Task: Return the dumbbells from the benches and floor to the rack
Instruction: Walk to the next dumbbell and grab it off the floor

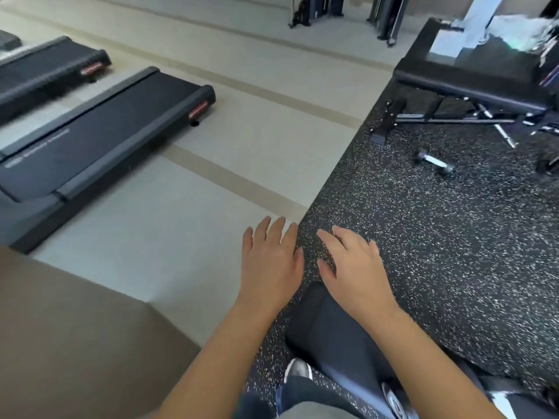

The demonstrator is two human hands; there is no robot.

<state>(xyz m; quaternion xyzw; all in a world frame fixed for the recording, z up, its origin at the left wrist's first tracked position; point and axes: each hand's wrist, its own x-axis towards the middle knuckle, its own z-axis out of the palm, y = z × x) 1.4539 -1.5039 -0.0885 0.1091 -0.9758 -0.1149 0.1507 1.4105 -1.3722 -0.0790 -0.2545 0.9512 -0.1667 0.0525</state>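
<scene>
The left hand [269,261] and right hand [357,267] hover flat and empty, side by side, while the dumbbell [435,161] lies toward the mat's [453,252] far end by the bench [472,95], likely dense and rigid, best gripped round its bright bar.

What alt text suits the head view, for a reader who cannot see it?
The left hand and right hand are spread open and empty over the edge of speckled rubber flooring. A dumbbell lies on it ahead, near a black bench; two treadmills stand to the left.
</scene>
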